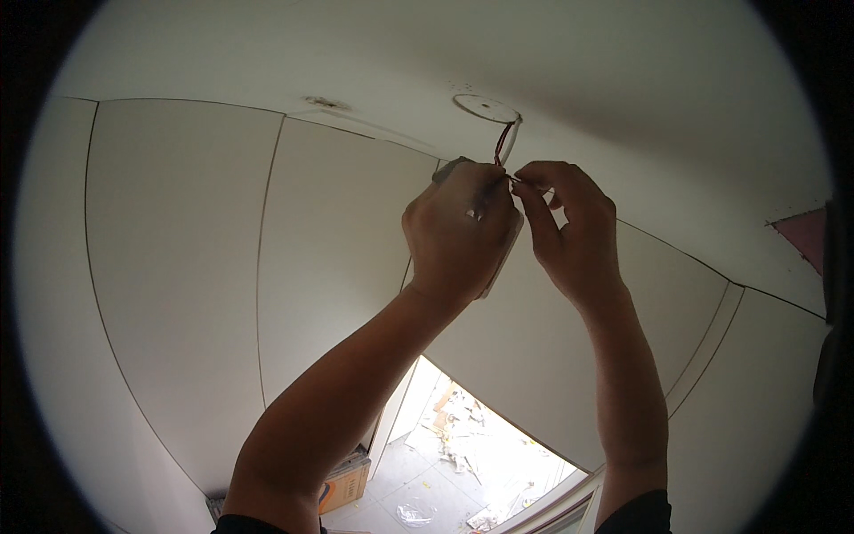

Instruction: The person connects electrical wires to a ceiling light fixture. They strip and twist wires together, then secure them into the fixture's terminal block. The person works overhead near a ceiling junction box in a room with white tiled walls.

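A dark red wire [501, 142] and a white cable [511, 142] hang from the edge of a round white plate [485, 108] on the ceiling. Just below it, my left hand [458, 222] is raised and closed, with its back toward me. A flat, pale-edged thing [503, 262] shows beside its palm, and a black piece [452, 169] sticks out above the knuckles; the hand hides most of both. My right hand [569, 218] faces it, thumb and forefinger pinching a thin dark wire end close to the left fingertips.
Pale wall panels with dark seams run below the ceiling. A reddish patch [803, 238] shows at the far right. Below, a bright doorway opens onto a tiled floor [405, 485] with scattered debris [463, 436]. An orange-brown box [345, 485] stands beside my left forearm.
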A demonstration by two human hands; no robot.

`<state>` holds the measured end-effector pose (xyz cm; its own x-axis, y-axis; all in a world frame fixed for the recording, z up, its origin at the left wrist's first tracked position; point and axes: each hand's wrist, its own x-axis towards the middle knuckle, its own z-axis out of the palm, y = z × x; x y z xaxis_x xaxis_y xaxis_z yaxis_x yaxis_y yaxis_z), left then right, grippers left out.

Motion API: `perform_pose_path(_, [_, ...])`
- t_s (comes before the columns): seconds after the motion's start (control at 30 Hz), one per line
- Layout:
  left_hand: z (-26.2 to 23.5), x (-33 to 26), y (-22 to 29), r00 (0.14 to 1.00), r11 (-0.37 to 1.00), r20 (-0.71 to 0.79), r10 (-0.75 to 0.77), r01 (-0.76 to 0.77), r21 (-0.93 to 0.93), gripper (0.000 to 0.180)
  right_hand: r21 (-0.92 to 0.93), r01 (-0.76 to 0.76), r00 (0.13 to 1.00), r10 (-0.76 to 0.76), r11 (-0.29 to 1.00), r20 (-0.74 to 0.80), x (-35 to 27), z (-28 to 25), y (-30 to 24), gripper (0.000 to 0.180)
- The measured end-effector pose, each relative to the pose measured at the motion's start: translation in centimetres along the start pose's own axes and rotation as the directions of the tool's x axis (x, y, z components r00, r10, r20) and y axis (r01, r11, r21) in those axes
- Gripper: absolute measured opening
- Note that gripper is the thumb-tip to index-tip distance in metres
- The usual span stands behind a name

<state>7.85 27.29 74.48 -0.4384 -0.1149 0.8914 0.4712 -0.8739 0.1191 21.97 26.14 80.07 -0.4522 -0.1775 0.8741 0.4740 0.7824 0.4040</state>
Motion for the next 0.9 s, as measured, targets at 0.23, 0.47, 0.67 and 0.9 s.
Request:
perform_pose_path(0.23, [-0.1,-0.5,-0.3,0.999,0.997,0.037,-0.020,0.017,0.080,0.011,0.057,-0.073,0.997,0.074,0.996,-0.005,-0.8,0.9,0.5,0.007])
perform_pose_path(0.47, [-0.1,-0.1,-0.7,0.996,0.996,0.029,0.086,-0.086,-0.002,0.010,0.094,-0.069,0.997,0.073,0.993,-0.039,-0.6,1.2,0.7,0.009])
perform_pose_path(0.67, [-0.4,0.4,-0.4,0.992,1.000,0.125,-0.011,0.010,0.012,0.011,-0.034,0.012,1.000,-0.012,0.999,-0.023,0.1,0.2,1.1,0.009])
perform_pose_path(0.9, [-0.3,0.5,-1.1,0.982,0.995,0.165,-0.091,0.085,0.044,0.012,-0.008,-0.049,0.999,0.049,0.999,0.018,0.5,0.5,0.5,0.009])
